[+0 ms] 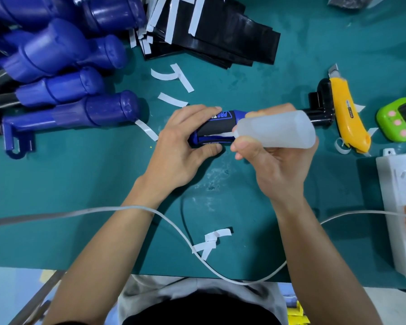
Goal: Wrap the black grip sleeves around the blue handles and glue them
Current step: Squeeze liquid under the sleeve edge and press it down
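A blue handle (198, 140) with a black grip sleeve (217, 129) wrapped round it lies at the table's middle. My left hand (185, 146) grips its left end, fingers over the top and thumb below. A translucent glue bottle (277, 129) is held in my right hand (279, 165), its nozzle touching the sleeve's seam near a white strip. The handle's black shaft (319, 113) reaches right. Several bare blue handles (63, 66) are piled at the upper left. A stack of black grip sleeves (211, 34) with white tape strips lies at the top.
A yellow utility knife (347, 113), a green timer (403, 119) and a white power strip (403, 207) lie at the right. A white cable (174, 226) crosses the green mat (80, 179) near me. Peeled white backing strips (174, 87) lie scattered around.
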`<state>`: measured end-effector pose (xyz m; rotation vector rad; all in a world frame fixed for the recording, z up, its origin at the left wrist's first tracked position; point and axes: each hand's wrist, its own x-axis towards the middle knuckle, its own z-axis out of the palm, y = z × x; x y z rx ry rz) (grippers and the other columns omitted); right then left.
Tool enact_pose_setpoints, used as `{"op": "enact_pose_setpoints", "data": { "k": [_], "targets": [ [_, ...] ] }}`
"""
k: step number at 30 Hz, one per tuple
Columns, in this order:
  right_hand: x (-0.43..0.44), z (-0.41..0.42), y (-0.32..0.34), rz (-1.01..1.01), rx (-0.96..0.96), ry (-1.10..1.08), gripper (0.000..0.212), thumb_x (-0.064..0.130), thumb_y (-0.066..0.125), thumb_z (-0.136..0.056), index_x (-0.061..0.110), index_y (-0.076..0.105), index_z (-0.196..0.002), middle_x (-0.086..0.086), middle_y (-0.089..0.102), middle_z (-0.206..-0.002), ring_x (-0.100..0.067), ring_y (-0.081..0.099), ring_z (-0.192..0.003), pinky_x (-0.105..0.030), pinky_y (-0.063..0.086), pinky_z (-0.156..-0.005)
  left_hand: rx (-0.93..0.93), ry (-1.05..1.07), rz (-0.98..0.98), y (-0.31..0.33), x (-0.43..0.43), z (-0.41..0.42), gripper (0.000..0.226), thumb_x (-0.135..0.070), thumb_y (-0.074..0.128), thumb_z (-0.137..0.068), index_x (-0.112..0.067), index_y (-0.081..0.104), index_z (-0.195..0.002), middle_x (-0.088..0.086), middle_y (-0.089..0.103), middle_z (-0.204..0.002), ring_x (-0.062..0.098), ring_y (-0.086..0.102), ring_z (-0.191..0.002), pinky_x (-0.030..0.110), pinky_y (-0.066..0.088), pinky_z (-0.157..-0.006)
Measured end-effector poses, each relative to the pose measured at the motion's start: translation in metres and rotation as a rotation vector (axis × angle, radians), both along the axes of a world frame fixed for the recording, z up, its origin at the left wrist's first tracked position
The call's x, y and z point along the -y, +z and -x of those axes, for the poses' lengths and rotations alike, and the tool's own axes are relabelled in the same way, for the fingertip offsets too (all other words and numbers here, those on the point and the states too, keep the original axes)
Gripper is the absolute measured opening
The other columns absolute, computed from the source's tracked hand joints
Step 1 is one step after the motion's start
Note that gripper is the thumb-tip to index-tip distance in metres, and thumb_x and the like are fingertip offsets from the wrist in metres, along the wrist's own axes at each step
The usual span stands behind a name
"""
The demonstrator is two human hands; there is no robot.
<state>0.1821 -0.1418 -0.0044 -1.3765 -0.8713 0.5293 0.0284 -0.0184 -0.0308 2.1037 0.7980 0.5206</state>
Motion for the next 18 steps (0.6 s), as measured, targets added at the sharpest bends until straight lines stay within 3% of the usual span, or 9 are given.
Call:
{"op": "enact_pose_setpoints", "data": {
  "k": [4, 7, 10, 12, 14, 18],
  "targets": [
    [-0.003, 0.007, 0.004, 0.009, -0.005, 0.036, 0.014, 0.017, 0.078, -0.09, 0.009, 0.07, -0.098, 0.018, 0.071, -0.101, -0.02, 0.071, -0.08, -0.032, 0.054, -0.073, -0.001, -0.007, -0.001, 0.001, 0.0, 0.0, 0.059, -0.024, 0.09, -0.083, -0.021, 0.066, -0.137, -0.008, 0.062, -0.131, 0.015, 0.056, -0.123, 0.029, 0.045, -0.106],
    [-0.002, 0.002, 0.007, 0.018, -0.023, -0.023, 0.013, 0.015, 0.075, -0.09, 0.003, 0.071, -0.089, 0.004, 0.07, -0.089, -0.019, 0.069, -0.078, -0.025, 0.051, -0.071, -0.003, -0.009, 0.012, 0.001, 0.001, 0.0, 0.061, -0.021, 0.091, -0.081, -0.02, 0.066, -0.137, -0.008, 0.061, -0.131, 0.015, 0.056, -0.123, 0.028, 0.044, -0.107],
    [-0.001, -0.005, 0.019, -0.015, -0.155, -0.067, 0.016, 0.009, 0.07, -0.089, 0.006, 0.071, -0.074, -0.003, 0.068, -0.072, -0.026, 0.062, -0.061, -0.028, 0.047, -0.058, -0.003, -0.012, 0.017, 0.002, 0.001, 0.0, 0.062, -0.022, 0.091, -0.081, -0.019, 0.067, -0.137, -0.01, 0.059, -0.131, 0.014, 0.055, -0.122, 0.023, 0.041, -0.108],
    [-0.002, -0.008, 0.027, -0.042, -0.251, -0.091, 0.019, 0.011, 0.065, -0.091, 0.023, 0.072, -0.078, 0.004, 0.065, -0.067, -0.027, 0.056, -0.052, -0.029, 0.042, -0.052, -0.004, -0.011, 0.013, 0.002, 0.001, 0.0, 0.061, -0.022, 0.091, -0.081, -0.018, 0.067, -0.137, -0.008, 0.06, -0.132, 0.016, 0.056, -0.122, 0.024, 0.04, -0.108],
    [-0.002, -0.012, 0.035, -0.023, -0.402, -0.148, 0.011, 0.016, 0.063, -0.091, 0.024, 0.069, -0.086, 0.006, 0.061, -0.062, -0.02, 0.052, -0.048, -0.025, 0.036, -0.05, -0.007, -0.006, 0.009, 0.002, 0.002, 0.0, 0.061, -0.022, 0.091, -0.081, -0.018, 0.067, -0.136, -0.006, 0.061, -0.132, 0.017, 0.056, -0.121, 0.025, 0.041, -0.108],
    [0.002, -0.032, 0.046, 0.112, -0.577, -0.303, 0.036, 0.026, 0.062, -0.095, 0.024, 0.066, -0.059, 0.007, 0.049, -0.048, -0.015, 0.045, -0.045, -0.027, 0.032, -0.053, -0.004, -0.001, 0.03, 0.003, 0.004, -0.001, 0.062, -0.02, 0.091, -0.079, -0.018, 0.067, -0.136, -0.007, 0.06, -0.132, 0.015, 0.055, -0.121, 0.026, 0.041, -0.109]
  ]
}}
